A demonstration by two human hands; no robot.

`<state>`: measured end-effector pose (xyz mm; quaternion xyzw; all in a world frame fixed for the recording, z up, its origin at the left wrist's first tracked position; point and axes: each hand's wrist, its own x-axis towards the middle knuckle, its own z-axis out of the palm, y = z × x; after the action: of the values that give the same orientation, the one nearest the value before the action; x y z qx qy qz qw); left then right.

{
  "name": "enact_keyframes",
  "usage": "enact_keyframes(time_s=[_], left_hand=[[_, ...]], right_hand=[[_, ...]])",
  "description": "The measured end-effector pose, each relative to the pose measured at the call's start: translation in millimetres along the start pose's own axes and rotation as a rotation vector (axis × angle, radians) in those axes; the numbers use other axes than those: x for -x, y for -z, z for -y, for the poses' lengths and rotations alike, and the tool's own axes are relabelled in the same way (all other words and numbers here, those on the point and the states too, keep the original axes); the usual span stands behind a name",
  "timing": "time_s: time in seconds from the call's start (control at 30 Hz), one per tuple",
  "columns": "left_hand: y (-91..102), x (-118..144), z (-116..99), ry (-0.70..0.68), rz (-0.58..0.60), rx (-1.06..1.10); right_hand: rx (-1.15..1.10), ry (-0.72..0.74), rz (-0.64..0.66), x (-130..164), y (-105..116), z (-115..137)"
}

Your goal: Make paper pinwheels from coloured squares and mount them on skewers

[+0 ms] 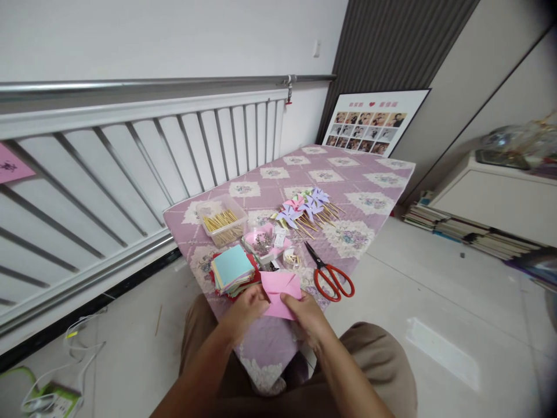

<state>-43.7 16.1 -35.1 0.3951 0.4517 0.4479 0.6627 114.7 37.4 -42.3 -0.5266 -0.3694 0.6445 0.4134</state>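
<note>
A pink paper square (282,285) with slits or creases running in from its corners is held between my hands above the near end of the table. My left hand (247,307) pinches its left edge. On the right side, my right hand (305,310) grips it with the thumb lying on top. A stack of coloured paper squares (234,267), pale blue uppermost, lies just beyond my left hand. Scissors with red handles (328,273) rest to the right of the paper. Behind it sit a pink tray of small metal pieces (262,242) and a small round container (291,259).
A clear plastic box (221,220) of thin wooden sticks stands at the table's left. Finished paper pinwheels (304,208) on sticks lie farther back on the flowered tablecloth (343,200). A white radiator (143,157) lines the left wall. A photo board (374,122) leans behind the table.
</note>
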Motion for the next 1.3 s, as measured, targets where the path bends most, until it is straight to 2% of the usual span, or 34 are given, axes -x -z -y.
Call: enact_keyframes(time_s=[0.13, 0.23, 0.3, 0.67, 0.87, 0.93, 1.07, 1.2, 1.3], left_hand=[[-16.6, -2.7, 7.6, -0.027, -0.062, -0.043], [-18.8, -8.8, 8.3, -0.017, -0.152, -0.124], [-17.0, -11.8, 9.8, -0.019, -0.172, -0.145], [-8.8, -15.9, 18.2, -0.043, -0.193, -0.283], [-8.6, -13.7, 9.8, 0.0, -0.167, -0.181], [-7.4, -13.5, 6.5, 0.018, -0.174, -0.136], [-3.2, -13.9, 0.8, 0.032, -0.194, -0.035], [-1.0, -13.8, -4.0, 0.039, -0.204, 0.031], [-0.2, -13.7, -4.9, 0.017, -0.18, 0.047]], right_hand=[[-0.066, -0.001, 0.007, -0.1, -5.4, -4.7], [-0.096, 0.006, 0.015, 1.5, -7.9, -7.0], [-0.113, 0.013, 0.018, 3.0, -8.7, -8.2], [-0.156, 0.028, 0.013, 8.6, -9.5, -8.7], [-0.194, 0.029, 0.15, 12.7, -3.1, 2.1], [-0.191, 0.067, 0.152, 13.6, 4.8, 7.0], [-0.054, 0.226, 0.137, 13.2, 25.9, 10.7], [0.129, 0.365, 0.249, 16.4, 40.3, 8.2], [0.257, 0.405, 0.311, 23.1, 41.8, 5.9]])
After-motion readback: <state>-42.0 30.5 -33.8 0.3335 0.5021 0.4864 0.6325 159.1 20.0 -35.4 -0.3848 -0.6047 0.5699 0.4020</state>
